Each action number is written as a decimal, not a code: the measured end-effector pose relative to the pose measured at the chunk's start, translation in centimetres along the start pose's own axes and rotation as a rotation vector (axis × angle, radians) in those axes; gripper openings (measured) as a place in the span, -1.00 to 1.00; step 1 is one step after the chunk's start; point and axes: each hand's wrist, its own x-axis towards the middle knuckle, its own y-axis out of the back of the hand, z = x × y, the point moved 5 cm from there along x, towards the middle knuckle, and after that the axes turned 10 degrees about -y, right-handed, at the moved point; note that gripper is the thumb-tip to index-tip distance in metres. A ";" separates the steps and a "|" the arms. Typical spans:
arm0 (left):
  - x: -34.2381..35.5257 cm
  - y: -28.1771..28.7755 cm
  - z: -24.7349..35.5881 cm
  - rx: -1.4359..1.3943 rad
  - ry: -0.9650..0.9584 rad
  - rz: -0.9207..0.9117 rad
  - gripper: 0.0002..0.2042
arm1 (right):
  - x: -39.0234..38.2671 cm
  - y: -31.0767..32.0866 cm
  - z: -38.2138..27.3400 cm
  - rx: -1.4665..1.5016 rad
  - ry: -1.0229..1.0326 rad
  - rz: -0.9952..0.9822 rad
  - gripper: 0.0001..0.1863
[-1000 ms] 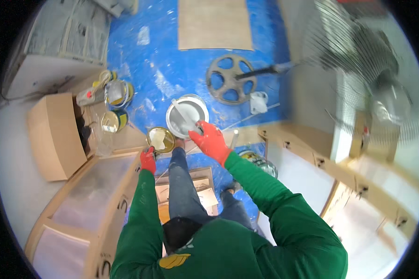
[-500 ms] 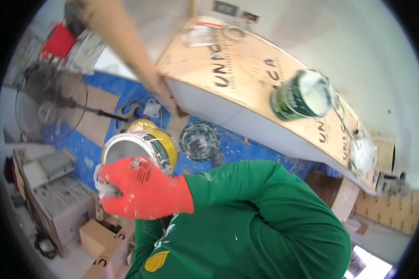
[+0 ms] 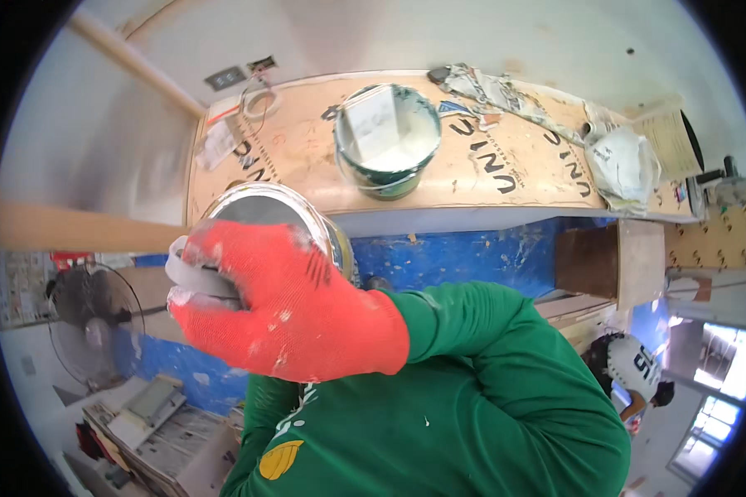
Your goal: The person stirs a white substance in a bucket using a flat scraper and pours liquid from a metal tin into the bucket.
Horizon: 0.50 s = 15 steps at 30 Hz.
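Observation:
My right hand [image 3: 290,306], in a red glove flecked with white, is closed around a pale grey flat tool [image 3: 191,265], held high over my green-sleeved body. Just behind the hand is a white-rimmed tin [image 3: 261,190] with a grey interior, partly covered by the glove; part of another container shows at its right. My left hand is out of sight behind the right hand and my body.
Ahead, a marked plywood-topped ledge [image 3: 514,157] bears a green bucket [image 3: 377,182] with white contents, crumpled paper and a plastic bag [image 3: 622,166]. A wooden beam [image 3: 66,224] and fan [image 3: 91,323] are at left. A co-worker [image 3: 630,373] is low at right.
My view has swung from the floor to the ledge. The tin and my right hand with the tool are lifted close; my left hand has gone out of sight.

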 end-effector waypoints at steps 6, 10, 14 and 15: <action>3.9 -2.7 3.7 0.094 -0.044 -0.111 -0.75 | -0.1 2.3 -0.9 -0.446 0.565 0.343 -0.69; 5.4 -3.9 5.4 0.138 -0.062 -0.145 -0.74 | -0.3 2.9 -1.2 -0.642 0.572 0.336 -0.66; 6.9 -4.8 6.6 0.166 -0.063 -0.182 -0.74 | 1.1 3.7 -0.3 -0.595 0.498 0.170 -0.63; 7.1 -5.0 6.7 0.164 -0.063 -0.184 -0.74 | 1.0 4.0 -0.3 -0.623 0.504 0.192 -0.63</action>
